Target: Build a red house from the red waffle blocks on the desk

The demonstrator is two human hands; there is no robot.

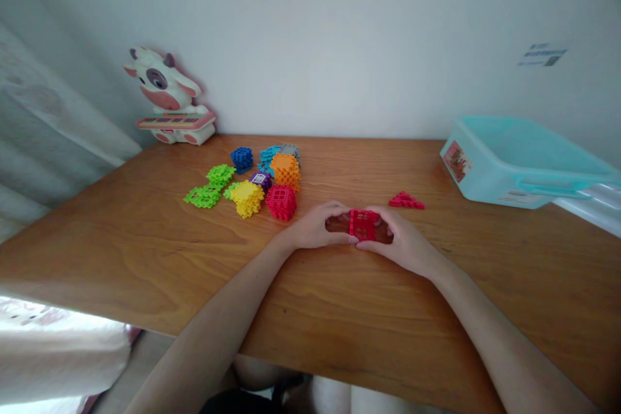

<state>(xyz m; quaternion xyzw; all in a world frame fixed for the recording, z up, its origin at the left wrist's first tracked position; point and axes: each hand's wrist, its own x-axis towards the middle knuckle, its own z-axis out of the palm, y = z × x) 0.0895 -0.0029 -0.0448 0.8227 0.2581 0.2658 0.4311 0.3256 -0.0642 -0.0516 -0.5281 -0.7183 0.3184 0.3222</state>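
Both my hands meet at the middle of the wooden table (145, 252) around a red lattice block piece (361, 224). My left hand (317, 226) grips its left side with curled fingers. My right hand (405, 242) pinches its right side. A loose red piece (406, 201) lies flat just beyond my right hand. To the left of my hands stands a finished red cube (281, 202), with a yellow cube (247, 198) and an orange cube (286, 171) close by.
Green flat pieces (209, 187), a blue cube (241, 158), a purple piece (261, 179) and a teal and grey cluster (279, 153) sit further back. A cow toy piano (169, 100) stands at the wall. A light blue plastic bin (514, 158) is at right.
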